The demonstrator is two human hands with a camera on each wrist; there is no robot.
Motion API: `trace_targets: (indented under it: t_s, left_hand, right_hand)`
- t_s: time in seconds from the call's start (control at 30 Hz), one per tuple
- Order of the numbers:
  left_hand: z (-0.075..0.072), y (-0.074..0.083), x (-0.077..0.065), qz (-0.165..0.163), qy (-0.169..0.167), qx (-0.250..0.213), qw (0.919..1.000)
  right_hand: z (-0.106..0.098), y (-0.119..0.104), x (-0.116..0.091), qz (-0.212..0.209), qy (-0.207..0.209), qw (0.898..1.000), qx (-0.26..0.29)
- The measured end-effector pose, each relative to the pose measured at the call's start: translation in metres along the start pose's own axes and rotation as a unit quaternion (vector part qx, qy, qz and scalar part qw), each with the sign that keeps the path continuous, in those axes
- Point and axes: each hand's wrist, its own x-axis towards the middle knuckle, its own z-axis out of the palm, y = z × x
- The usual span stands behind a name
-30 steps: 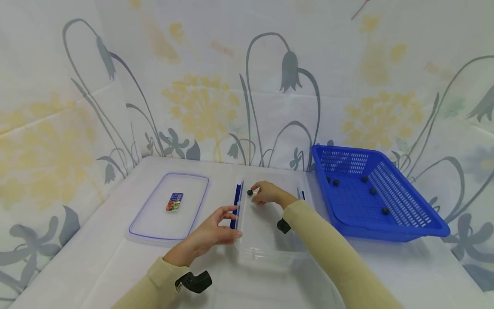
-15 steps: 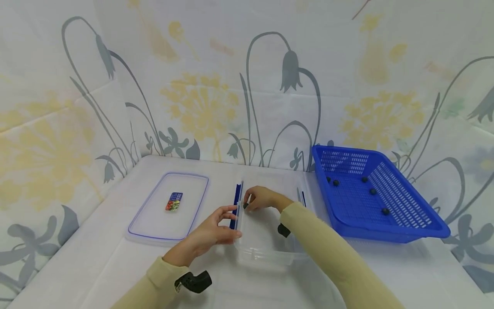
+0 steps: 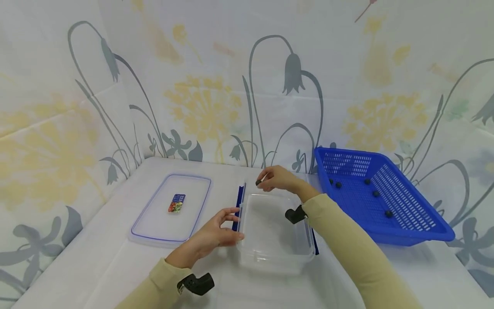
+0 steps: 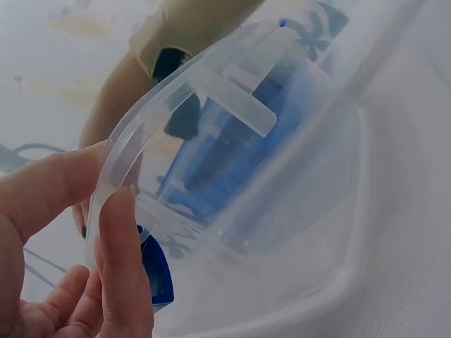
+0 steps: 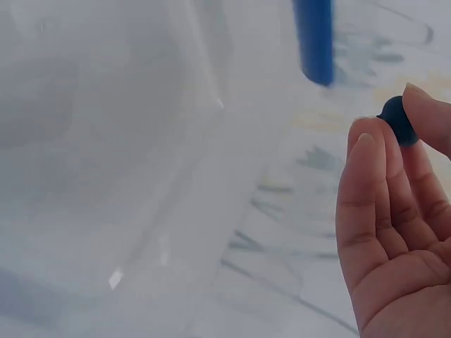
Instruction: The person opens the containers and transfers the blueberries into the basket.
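Note:
My left hand [image 3: 216, 234] holds the near left rim of a clear plastic container [image 3: 270, 257], its thumb and fingers pinching the edge in the left wrist view. Along the container's left side runs a blue clip flap [image 3: 238, 210], and another blue clip flap [image 3: 315, 243] shows on the right. Over the container's far end, my right hand [image 3: 279, 178] pinches a small dark ball [image 5: 399, 121] between thumb and fingertips. Seen from the right wrist, the ball is round with a small nub, and the fingers lie clear of the container wall.
A blue slotted basket [image 3: 405, 234] stands at the right with several small dark balls [image 3: 376, 194] in it. To the left lies a clear lid [image 3: 154, 223] with a blue seal and a colourful label [image 3: 176, 203]. Patterned cloth [image 3: 208, 56] hangs behind the table.
My right hand has lifted the dark ball from beside the container's left wall up and away toward the far end. My left hand stays at the rim.

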Motion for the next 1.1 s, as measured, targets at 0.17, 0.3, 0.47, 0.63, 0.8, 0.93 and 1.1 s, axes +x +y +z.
trace_targets:
  t_s: [0.17, 0.3, 0.47, 0.63, 0.8, 0.93, 1.1]
  left_hand:
    - [-0.001, 0.001, 0.003, 0.007, 0.002, -0.002, 1.0]
    - [-0.001, 0.0, 0.002, 0.002, 0.006, 0.002, 1.0]
    - [-0.002, 0.001, 0.002, 0.006, 0.008, 0.004, 0.9999]
    - [-0.004, 0.003, 0.0, 0.01, 0.008, 0.009, 0.9999]
    - [-0.005, 0.003, 0.0, 0.001, 0.009, 0.012, 0.9999]
    - [-0.007, 0.002, 0.0, -0.002, 0.007, 0.014, 0.9999]
    - [-0.008, 0.002, 0.0, -0.001, 0.005, 0.014, 0.9999]
  right_hand:
    - [-0.04, -0.007, -0.023, 0.003, 0.04, 0.999, 0.007]
    - [-0.068, -0.001, -0.044, 0.017, 0.072, 0.997, -0.002]
    - [-0.097, 0.017, -0.07, 0.03, 0.111, 0.993, -0.02]
    - [-0.118, 0.037, -0.095, 0.047, 0.131, 0.99, -0.017]
    - [-0.136, 0.06, -0.115, 0.058, 0.143, 0.988, -0.026]
    - [-0.144, 0.079, -0.126, 0.071, 0.158, 0.985, -0.028]
    - [-0.15, 0.098, -0.138, 0.096, 0.169, 0.981, -0.032]
